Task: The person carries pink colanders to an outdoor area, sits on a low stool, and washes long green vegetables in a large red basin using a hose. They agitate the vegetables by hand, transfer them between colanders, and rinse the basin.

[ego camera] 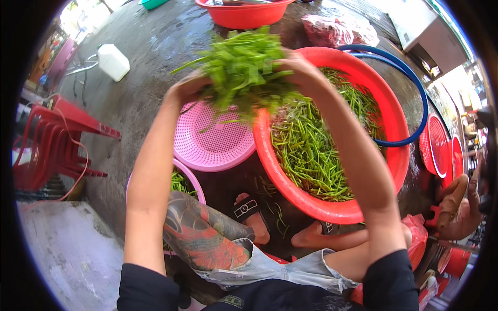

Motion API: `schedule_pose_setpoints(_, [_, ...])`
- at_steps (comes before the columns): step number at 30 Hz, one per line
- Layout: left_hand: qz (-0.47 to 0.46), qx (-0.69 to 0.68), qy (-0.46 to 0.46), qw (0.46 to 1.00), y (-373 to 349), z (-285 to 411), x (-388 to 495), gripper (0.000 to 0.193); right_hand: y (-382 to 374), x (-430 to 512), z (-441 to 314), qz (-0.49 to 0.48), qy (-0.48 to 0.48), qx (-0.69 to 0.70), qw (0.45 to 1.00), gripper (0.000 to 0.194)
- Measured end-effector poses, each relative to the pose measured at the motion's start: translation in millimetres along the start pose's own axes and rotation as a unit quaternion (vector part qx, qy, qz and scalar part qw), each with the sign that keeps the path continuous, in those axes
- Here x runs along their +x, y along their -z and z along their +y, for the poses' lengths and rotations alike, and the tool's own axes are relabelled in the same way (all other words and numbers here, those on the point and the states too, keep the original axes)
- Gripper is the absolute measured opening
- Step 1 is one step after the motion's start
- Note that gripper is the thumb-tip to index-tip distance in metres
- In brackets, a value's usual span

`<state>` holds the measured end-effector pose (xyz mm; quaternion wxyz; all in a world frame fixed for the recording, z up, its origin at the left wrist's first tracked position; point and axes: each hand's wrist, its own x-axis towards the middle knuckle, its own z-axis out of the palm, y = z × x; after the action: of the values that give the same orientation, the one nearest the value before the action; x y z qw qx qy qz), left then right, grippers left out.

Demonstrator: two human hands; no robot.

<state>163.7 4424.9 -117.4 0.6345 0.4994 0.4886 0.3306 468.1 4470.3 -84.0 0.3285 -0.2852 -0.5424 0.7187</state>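
Between my two hands is a large bunch of cut green vegetable stems (245,66), blurred by motion. My left hand (194,85) grips its left side and my right hand (299,72) its right side; the greens partly hide the fingers of both. Below the bunch, a pink perforated basket (212,145) sits on the floor with a few stems hanging over it. To the right stands a big red plastic basin (307,208) with many cut stems (311,151) in water, partly behind my right forearm.
A blue hose (424,97) loops over the basin's right rim. Another pink basket (198,186) with greens stands by my left leg. Stacked red plastic stools (54,144) and a white jug (113,62) are leftward. Another red basin (245,15) lies ahead; a person's limbs (461,210) show at right.
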Motion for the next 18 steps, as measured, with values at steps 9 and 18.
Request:
schedule_pose_setpoints(9, [0.094,0.407,0.143,0.897,108,-133,-28,0.066,-96,46,138,0.175,-0.088,-0.457,0.868,0.082])
schedule_pose_setpoints(18, [0.012,0.393,-0.123,0.911,-14,-27,42,0.065,134,-173,116,0.198,-0.189,-0.653,0.706,0.064])
